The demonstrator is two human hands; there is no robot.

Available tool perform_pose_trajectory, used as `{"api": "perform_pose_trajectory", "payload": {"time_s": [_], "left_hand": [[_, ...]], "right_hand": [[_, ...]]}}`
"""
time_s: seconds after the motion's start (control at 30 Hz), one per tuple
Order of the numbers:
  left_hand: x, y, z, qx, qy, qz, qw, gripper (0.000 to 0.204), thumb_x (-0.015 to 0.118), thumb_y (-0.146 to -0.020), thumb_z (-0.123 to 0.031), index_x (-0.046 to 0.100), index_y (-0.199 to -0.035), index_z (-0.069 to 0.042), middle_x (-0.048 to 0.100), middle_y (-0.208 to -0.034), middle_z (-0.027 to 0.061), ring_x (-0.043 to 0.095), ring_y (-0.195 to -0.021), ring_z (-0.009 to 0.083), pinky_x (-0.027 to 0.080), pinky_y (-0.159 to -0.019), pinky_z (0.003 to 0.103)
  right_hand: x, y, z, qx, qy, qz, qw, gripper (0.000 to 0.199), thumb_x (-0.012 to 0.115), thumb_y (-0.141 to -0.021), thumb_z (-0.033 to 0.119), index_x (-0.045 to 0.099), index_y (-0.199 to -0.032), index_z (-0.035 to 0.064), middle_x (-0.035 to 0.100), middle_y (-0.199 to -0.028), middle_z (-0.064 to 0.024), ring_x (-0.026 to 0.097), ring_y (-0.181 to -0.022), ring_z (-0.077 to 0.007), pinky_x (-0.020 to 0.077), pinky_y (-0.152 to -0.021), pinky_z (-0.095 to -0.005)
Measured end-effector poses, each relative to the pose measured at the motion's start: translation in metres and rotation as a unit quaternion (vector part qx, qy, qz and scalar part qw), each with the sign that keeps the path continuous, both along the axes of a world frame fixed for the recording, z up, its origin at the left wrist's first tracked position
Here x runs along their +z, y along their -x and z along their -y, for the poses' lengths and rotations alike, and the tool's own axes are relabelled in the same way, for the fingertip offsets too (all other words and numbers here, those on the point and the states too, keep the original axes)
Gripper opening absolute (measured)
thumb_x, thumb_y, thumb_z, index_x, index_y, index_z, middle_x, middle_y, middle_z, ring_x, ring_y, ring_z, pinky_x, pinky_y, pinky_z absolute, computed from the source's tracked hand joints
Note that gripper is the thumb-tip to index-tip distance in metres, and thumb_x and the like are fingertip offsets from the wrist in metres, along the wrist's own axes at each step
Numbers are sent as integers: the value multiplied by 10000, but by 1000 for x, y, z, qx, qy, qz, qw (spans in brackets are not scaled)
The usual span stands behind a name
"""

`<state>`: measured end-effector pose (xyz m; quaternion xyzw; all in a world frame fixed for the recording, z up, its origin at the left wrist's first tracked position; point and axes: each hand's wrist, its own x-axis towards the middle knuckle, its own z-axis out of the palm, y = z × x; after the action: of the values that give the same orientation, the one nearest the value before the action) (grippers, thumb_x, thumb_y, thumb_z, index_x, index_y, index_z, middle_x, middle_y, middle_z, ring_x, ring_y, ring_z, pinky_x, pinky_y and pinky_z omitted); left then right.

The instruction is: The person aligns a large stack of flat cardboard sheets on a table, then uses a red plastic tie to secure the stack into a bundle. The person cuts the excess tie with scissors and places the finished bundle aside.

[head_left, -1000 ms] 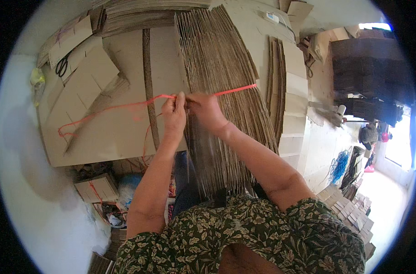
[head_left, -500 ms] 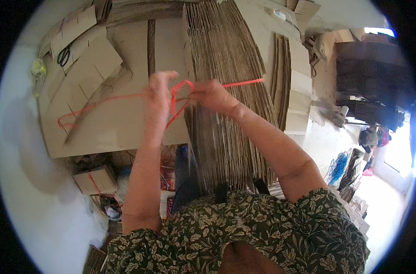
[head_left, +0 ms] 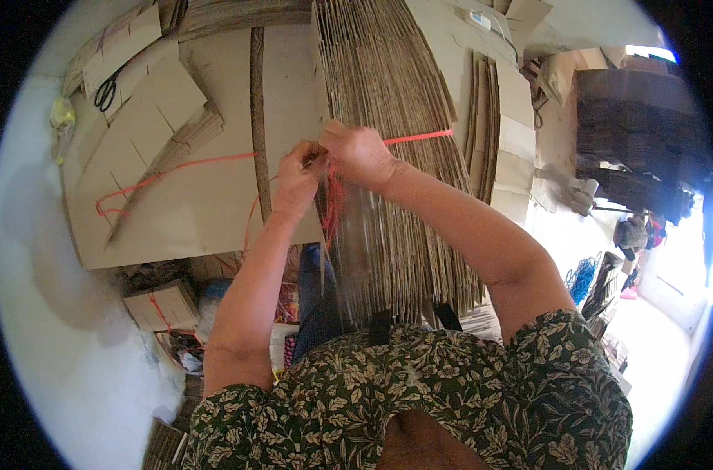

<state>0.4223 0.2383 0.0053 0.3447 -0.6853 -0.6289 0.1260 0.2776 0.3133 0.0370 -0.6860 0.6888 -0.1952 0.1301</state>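
A long stack of cardboard sheets (head_left: 396, 86), set on edge, lies in front of me with red plastic twine (head_left: 419, 138) running across its top. At the stack's left edge my two hands meet. My left hand (head_left: 298, 178) has its fingers curled closed around the twine. My right hand (head_left: 358, 155) is pinched against it, also on the twine, just over the cardboard. Loops of the red twine hang down below the hands, and a loose length trails left over the flat cardboard. The knot or crossing between my fingers is hidden.
Dark-handled scissors (head_left: 106, 92) lie on cut cardboard pieces (head_left: 149, 110) at the far left. A small cardboard stack (head_left: 482, 117) stands right of the big one. Tied cardboard (head_left: 162, 307) sits below the table edge. Blue twine (head_left: 582, 278) and dark stacks (head_left: 631, 125) are at the right.
My left hand has moved right and turned its fingers inward, meeting my right hand. The twine loop held between them has been drawn in, and strands now hang below.
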Motion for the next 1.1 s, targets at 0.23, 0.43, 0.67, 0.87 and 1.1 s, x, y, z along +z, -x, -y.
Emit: {"api": "perform_pose_trajectory", "payload": {"time_s": [0.23,0.43,0.67,0.87,1.1], "left_hand": [[-7,1,-4,123,-161,-137,970,169,569,-934,-48,651,-1070,11,670,-927,81,644,-861,168,537,-815,311],[-8,-5,28,-38,-164,-33,985,155,584,-924,-17,645,-1060,23,671,-925,66,635,-835,147,540,-775,307],[0,2,29,-61,20,51,997,97,621,-855,-4,653,-938,33,642,-762,87,603,-713,127,494,-659,284],[-25,21,22,-65,150,139,977,94,628,-832,-42,622,-889,32,648,-757,152,596,-671,176,483,-640,310],[-16,-15,22,19,-88,135,987,446,561,-954,-309,531,-1297,-25,624,-1158,122,594,-1057,211,457,-914,356]], "right_hand": [[-20,-4,-1,-89,103,7,991,126,645,-731,105,574,-832,80,564,-843,-87,637,-715,-285,538,-588,-409],[-5,0,-6,-62,26,-20,998,90,636,-785,170,592,-818,99,576,-847,-83,646,-720,-281,529,-586,-403],[13,0,-8,-62,-161,-21,985,113,617,-765,200,623,-774,87,638,-797,-116,652,-705,-324,522,-589,-442],[9,-7,-38,-127,-182,13,975,167,626,-781,235,646,-754,72,665,-764,-142,665,-754,-349,534,-639,-447],[23,30,-136,-342,53,207,915,171,697,-840,211,660,-877,48,651,-900,-131,632,-809,-317,515,-706,-377]]}}
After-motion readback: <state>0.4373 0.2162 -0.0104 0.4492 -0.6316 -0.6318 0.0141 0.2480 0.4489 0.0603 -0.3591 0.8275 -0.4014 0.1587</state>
